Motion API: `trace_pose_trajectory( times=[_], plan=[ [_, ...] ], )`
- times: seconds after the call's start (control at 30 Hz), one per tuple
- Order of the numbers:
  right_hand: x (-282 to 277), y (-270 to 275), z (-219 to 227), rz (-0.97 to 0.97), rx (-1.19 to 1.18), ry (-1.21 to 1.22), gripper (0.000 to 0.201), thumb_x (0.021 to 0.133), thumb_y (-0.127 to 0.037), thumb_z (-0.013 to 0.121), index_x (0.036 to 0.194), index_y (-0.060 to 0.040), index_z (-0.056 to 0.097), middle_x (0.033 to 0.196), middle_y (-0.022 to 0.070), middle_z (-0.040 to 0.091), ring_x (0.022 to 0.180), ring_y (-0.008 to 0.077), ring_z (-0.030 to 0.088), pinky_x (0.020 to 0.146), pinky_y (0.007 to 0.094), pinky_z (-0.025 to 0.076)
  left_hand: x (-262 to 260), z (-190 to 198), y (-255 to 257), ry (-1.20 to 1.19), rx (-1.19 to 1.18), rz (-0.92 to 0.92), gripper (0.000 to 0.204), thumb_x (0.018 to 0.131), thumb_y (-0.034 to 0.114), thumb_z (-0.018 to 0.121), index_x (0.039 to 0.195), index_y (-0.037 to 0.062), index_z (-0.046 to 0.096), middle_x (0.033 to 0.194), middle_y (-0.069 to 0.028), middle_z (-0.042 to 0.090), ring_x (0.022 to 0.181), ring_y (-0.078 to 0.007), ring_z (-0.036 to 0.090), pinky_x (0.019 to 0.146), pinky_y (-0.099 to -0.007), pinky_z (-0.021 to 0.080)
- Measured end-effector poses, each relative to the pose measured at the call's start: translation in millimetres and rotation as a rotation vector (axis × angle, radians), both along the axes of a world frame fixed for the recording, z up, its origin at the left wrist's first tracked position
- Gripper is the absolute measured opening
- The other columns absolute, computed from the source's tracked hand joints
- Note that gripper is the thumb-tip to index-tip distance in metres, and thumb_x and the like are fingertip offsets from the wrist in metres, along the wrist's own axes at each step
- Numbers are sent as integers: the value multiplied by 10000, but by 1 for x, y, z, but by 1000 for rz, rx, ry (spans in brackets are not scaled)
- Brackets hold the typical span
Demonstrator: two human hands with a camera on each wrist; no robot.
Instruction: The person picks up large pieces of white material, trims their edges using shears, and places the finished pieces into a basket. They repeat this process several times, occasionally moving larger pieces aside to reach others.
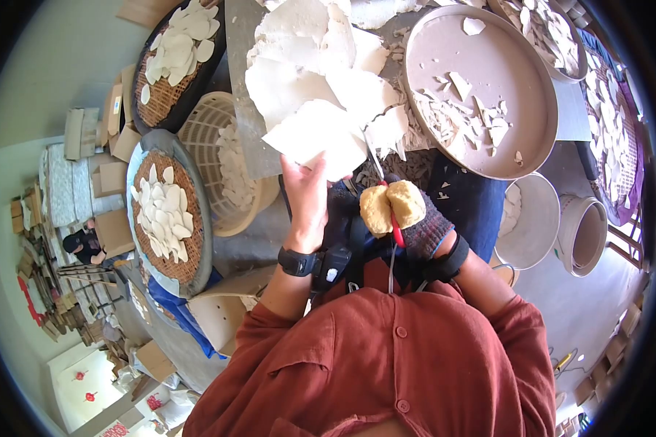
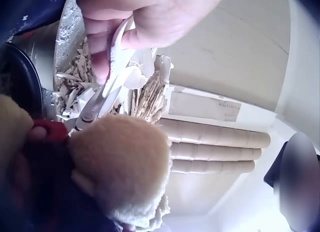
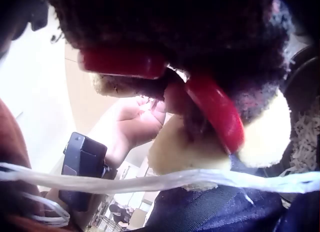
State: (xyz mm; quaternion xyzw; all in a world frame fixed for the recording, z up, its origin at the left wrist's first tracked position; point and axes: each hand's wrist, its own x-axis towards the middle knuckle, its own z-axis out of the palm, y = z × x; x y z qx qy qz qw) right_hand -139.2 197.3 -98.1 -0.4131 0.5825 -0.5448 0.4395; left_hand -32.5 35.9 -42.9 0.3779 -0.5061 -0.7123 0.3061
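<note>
The left hand (image 1: 307,195) pinches a thin white sheet (image 1: 315,137) lying at its twelve o'clock; the gloved right hand (image 1: 427,231) curls round red-handled scissors (image 1: 375,162), tips at the sheet's three o'clock edge. A round tray (image 1: 516,109) sits at the scissors' two o'clock.

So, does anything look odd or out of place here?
Yes: two rough yellow spongy lumps bulge around the red scissor handles at the gloved right hand. Scissor handles are usually bare; perhaps it's makeshift padding.
</note>
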Motion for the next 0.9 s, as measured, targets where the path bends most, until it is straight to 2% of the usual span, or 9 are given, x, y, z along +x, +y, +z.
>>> trace_pose_trajectory(
  times=[0.03, 0.13, 0.23, 0.3, 0.4, 0.53, 0.63, 0.77, 0.9],
  plan=[
    [-4, -1, 4, 33, 5, 59, 325, 796, -148, 686, 1072, -37, 555, 996, 72, 637, 932, 161, 618, 826, 290, 491, -1, 1, 1, 2, 8, 19, 406, 873, 11, 523, 1224, 51, 323, 1092, -145, 557, 822, -222, 638, 613, -340, 571],
    [-4, -1, 10, 21, 20, -4, 271, 823, -163, 662, 1045, -33, 579, 982, 66, 643, 913, 155, 621, 810, 290, 495, -3, 6, 2, -13, 43, 38, 399, 871, 8, 520, 1221, 47, 332, 1093, -146, 563, 844, -231, 642, 613, -334, 577],
    [0, 1, 8, -9, 42, -96, 355, 715, -205, 715, 1013, -61, 587, 922, 87, 631, 855, 233, 617, 746, 327, 497, 0, 6, 0, -50, 82, 9, 391, 869, 3, 517, 1217, 46, 345, 1101, -152, 564, 870, -237, 642, 617, -328, 581],
    [-1, 0, 8, 15, 66, -67, 363, 714, -209, 718, 1017, -60, 585, 928, 88, 629, 860, 234, 615, 756, 328, 495, -1, 6, -2, -44, 86, 14, 384, 869, 1, 514, 1214, 46, 352, 1107, -155, 565, 877, -238, 643, 620, -327, 582],
    [-4, 2, 8, 86, 86, 18, 290, 830, -175, 661, 1063, -29, 569, 1011, 67, 632, 936, 160, 613, 847, 295, 489, 1, 8, -3, -28, 55, 18, 383, 872, 12, 515, 1216, 48, 350, 1112, -154, 562, 884, -241, 641, 622, -326, 583],
    [-2, -5, -12, 2, 91, -150, 289, 860, -156, 621, 1104, -26, 538, 1053, 73, 613, 978, 166, 597, 872, 302, 481, 2, 10, -3, -23, 50, -75, 381, 873, 28, 522, 1213, 47, 351, 1118, -148, 556, 890, -243, 639, 616, -324, 580],
    [-4, -3, -12, -32, -12, -121, 276, 805, -141, 644, 1049, -39, 562, 988, 83, 620, 917, 207, 604, 822, 318, 485, 4, 11, 1, -59, 90, -117, 371, 876, 41, 521, 1208, 46, 354, 1118, -146, 551, 887, -243, 638, 613, -322, 578],
    [-7, -4, 9, -34, -14, -61, 297, 656, -179, 727, 918, -85, 622, 869, 94, 636, 815, 267, 616, 723, 329, 495, 6, 8, -5, -96, 122, -160, 362, 878, 49, 519, 1202, 44, 358, 1109, -145, 551, 885, -238, 635, 619, -325, 576],
    [-2, -2, 3, -32, -34, -239, 265, 752, -161, 667, 982, -48, 600, 940, 90, 635, 882, 223, 617, 778, 312, 496, 5, 10, -6, -79, 81, -164, 363, 871, 48, 522, 1197, 41, 361, 1105, -144, 548, 900, -230, 628, 613, -324, 572]
  ],
)
